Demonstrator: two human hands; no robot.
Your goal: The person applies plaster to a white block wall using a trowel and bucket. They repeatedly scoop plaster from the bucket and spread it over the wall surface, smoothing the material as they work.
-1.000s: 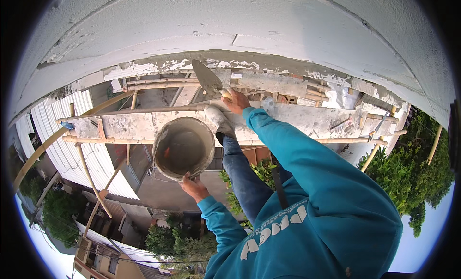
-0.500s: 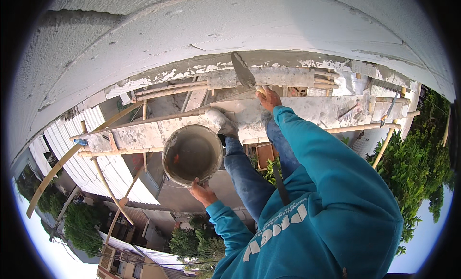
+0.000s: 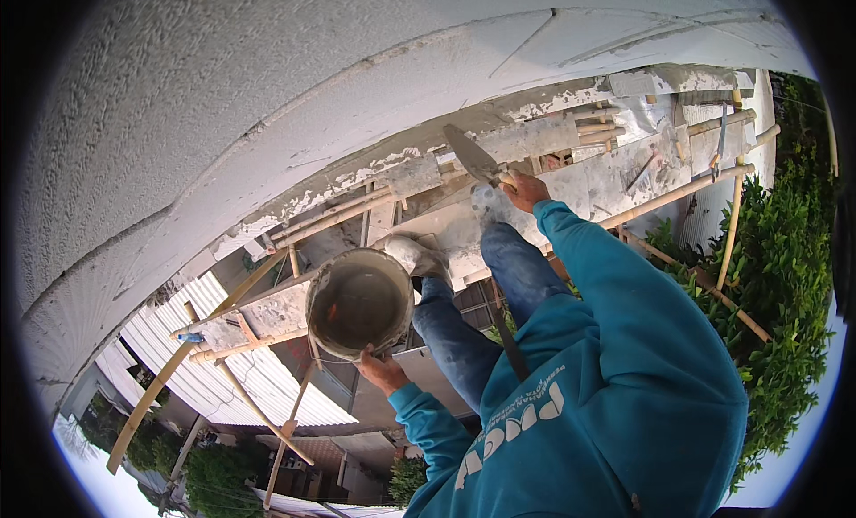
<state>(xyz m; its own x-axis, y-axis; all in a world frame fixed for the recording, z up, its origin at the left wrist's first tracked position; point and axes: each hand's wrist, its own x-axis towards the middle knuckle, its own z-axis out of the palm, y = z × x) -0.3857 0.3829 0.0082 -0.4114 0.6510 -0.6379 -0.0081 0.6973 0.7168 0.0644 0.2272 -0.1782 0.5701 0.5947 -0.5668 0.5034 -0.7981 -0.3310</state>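
Note:
My left hand (image 3: pixel 382 372) is closed on the near rim of a round bucket (image 3: pixel 314 333) smeared with grey. Wet grey mortar (image 3: pixel 361 295) lies in the bucket, with a small orange spot in it. Ahead and to the right, my right hand (image 3: pixel 524 192) grips the wooden handle of a pointed trowel (image 3: pixel 471 154). The blade points up and to the left, toward the base of the wall. Fingers of the right hand wrap round the handle.
A pale rough wall (image 3: pixel 267 99) curves across the top. My boots (image 3: pixel 419 258) stand on narrow, mortar-stained scaffold planks (image 3: pixel 571 179) tied with bamboo poles (image 3: pixel 687 193). A saw-like tool (image 3: pixel 720 143) lies at the right end. Corrugated roofs (image 3: pixel 259 375) and trees (image 3: pixel 776 250) lie far below.
The view has tilted, so the wall and planks now slope up to the right. My right hand and the trowel sit slightly lower and farther right; both hands keep their holds.

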